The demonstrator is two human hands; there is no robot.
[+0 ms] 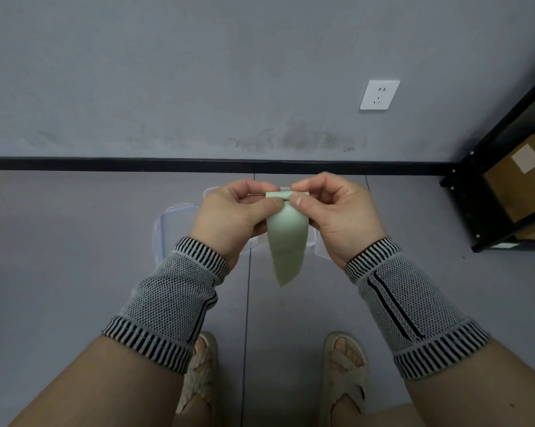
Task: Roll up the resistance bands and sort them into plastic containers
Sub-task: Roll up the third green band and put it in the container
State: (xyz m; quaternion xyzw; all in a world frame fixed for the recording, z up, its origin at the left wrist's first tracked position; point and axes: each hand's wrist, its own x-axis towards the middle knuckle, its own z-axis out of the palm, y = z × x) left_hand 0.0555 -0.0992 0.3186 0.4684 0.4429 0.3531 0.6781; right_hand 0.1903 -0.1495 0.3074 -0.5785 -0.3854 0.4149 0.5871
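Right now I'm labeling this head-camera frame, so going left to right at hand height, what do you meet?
Clear plastic container on the floor → left hand → pale green resistance band, pinched at its top by both hands → right hand → black metal shelf holding a cardboard box.

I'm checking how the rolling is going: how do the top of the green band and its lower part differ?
The top of the green band is rolled into a small tight fold, pinched between the left hand and right hand; its lower part hangs flat, loose and unheld, tapering downward. Both are the same pale green.
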